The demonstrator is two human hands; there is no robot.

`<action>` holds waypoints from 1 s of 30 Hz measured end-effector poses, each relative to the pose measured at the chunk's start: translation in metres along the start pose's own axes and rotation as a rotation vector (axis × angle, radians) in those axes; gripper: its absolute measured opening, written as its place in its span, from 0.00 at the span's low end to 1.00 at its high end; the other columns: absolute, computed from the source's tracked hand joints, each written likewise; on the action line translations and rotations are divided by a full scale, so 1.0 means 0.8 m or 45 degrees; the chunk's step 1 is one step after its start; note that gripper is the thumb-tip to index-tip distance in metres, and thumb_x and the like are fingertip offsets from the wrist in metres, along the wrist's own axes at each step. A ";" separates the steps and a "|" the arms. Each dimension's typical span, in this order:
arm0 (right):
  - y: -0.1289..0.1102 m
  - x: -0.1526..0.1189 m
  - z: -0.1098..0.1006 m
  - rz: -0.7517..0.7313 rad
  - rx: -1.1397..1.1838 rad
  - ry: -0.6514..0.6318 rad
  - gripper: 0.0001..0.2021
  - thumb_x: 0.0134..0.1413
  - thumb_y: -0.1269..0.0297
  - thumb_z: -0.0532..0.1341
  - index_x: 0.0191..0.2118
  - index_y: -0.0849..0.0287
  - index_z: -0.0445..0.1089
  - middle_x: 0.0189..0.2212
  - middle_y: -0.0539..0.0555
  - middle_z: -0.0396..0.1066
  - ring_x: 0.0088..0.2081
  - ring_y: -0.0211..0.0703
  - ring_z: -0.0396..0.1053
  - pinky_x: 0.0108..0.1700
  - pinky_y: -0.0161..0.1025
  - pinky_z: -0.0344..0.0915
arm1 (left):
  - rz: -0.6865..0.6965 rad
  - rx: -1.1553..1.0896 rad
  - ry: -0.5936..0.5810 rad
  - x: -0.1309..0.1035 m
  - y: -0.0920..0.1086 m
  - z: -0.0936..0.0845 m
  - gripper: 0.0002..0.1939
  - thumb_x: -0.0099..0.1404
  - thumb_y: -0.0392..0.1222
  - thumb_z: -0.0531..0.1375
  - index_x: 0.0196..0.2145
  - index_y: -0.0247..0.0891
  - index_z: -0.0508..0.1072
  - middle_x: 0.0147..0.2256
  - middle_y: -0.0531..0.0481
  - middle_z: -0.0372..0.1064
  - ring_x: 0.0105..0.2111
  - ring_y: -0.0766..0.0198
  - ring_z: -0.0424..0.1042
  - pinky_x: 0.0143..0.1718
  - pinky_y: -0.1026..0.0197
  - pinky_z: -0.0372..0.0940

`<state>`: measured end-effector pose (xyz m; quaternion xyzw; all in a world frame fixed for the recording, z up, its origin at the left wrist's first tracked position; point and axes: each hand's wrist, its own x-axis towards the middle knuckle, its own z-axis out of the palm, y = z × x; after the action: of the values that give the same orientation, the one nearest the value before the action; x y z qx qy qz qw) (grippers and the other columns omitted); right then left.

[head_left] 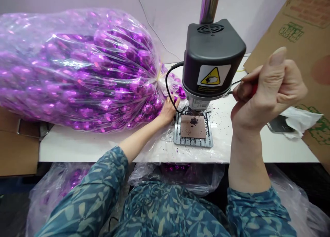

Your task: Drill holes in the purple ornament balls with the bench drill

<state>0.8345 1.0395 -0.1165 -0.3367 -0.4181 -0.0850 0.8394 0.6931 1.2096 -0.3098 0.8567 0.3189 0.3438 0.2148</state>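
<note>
Right hand [268, 92] on the bench drill press [212, 58], left hand [168, 109] fishing in the bag of purple baubles [74, 68]

Right fingers are wrapped tight round the red-tipped lever [254, 89] beside the press. Left fingers sit at the bag's mouth, left of the press; grip's hidden. Probably best to keep them off the drill plate [193, 128] under the press.

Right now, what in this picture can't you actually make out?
Head view only:
- Left hand: fingers buried in the bag of purple pieces.
- Lever: nearly covered by the right hand.
- Machine: its tip is hidden by its own housing.
- Warning label: text too small.
- Phone: partly under tissue.
</note>
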 end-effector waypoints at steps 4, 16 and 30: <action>0.000 0.000 -0.002 0.045 0.011 -0.011 0.23 0.60 0.50 0.63 0.20 0.61 0.65 0.12 0.43 0.51 0.13 0.26 0.51 0.17 0.35 0.42 | 0.041 0.189 -0.101 -0.078 0.008 -0.039 0.21 0.68 0.36 0.57 0.58 0.36 0.71 0.63 0.28 0.63 0.66 0.36 0.60 0.67 0.29 0.52; -0.002 -0.002 0.000 0.046 0.002 -0.018 0.23 0.60 0.51 0.61 0.21 0.63 0.63 0.12 0.42 0.53 0.14 0.23 0.53 0.18 0.30 0.44 | -0.595 -1.329 -0.169 -0.116 0.096 -0.024 0.27 0.69 0.61 0.62 0.57 0.42 0.69 0.53 0.41 0.73 0.47 0.56 0.78 0.46 0.51 0.76; -0.006 -0.003 0.003 0.034 -0.088 -0.006 0.28 0.53 0.41 0.61 0.20 0.62 0.60 0.12 0.42 0.50 0.14 0.24 0.50 0.19 0.32 0.46 | -0.381 -0.837 -0.038 -0.101 0.083 0.012 0.27 0.64 0.55 0.68 0.55 0.38 0.73 0.48 0.41 0.78 0.47 0.54 0.77 0.50 0.50 0.72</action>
<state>0.8294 1.0375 -0.1150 -0.3714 -0.4123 -0.0874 0.8273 0.6811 1.1057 -0.3137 0.6907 0.3099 0.3803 0.5313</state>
